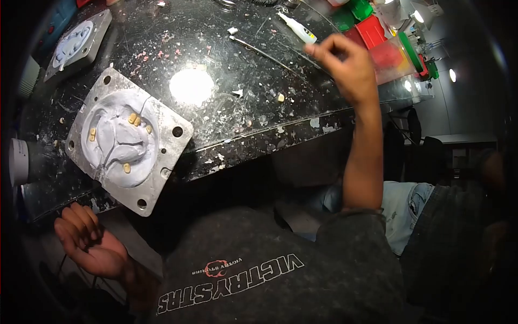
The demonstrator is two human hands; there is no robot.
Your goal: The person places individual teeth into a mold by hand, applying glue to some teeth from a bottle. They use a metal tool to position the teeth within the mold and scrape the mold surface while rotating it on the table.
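I count two metal mould plates on the counter (259, 116). The larger plate (162, 156) lies at the near edge, one corner overhanging it, and is filled with white plaster. Five small yellowish teeth (133, 119) are set in that plaster: two together at the top, one beside them, one on the left, one low down. The smaller plate (100, 29) lies at the far left corner, well apart.

My left hand (89, 245) hangs below the counter edge, just under the larger plate. It is palm up with the fingers loosely curled and half open, and it holds nothing.

My right hand (348, 67) is stretched over the far side of the counter. Its fingers (317, 49) are pinched tight together, but I cannot tell if anything is between them. Just beside them lie one thin rod (264, 54) and one white tube (297, 27).

Past my right hand stand red and green containers (372, 29). One white cylinder (19, 162) sits at the left edge. White crumbs and a lamp's glare (191, 85) speckle the dark counter between the larger plate and my right hand.
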